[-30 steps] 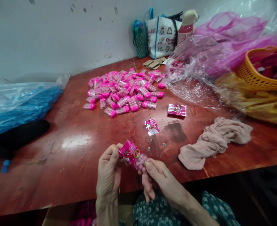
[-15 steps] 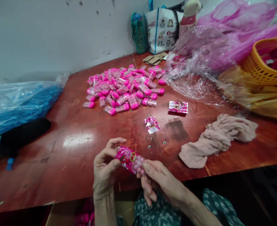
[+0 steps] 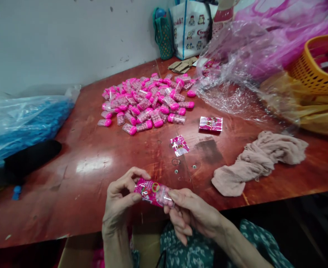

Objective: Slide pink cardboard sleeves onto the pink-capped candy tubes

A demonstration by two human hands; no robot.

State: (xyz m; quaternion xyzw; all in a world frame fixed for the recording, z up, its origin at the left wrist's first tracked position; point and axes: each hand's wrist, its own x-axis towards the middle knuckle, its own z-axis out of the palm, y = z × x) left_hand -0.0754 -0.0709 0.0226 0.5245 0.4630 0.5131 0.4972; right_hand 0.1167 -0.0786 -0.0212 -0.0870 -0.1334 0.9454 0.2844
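Plastic bag, clear and blue-filled (image 3: 27, 124), lies left of the left hand (image 3: 118, 199), which pinches a glossy pink printed sleeve (image 3: 150, 190) over a clear container of pink balls (image 3: 165, 197) between the hands; the right hand (image 3: 191, 208) clamps the container's opposite end.

a reddish table (image 3: 69, 197) bears pink-capped bottles (image 3: 156, 117) and a crumpled cloth (image 3: 259, 160).

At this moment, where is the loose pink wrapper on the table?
In the head view, the loose pink wrapper lies on the table, slightly right of centre, beyond the right hand; the thicker pink stack sits farther back to its right.
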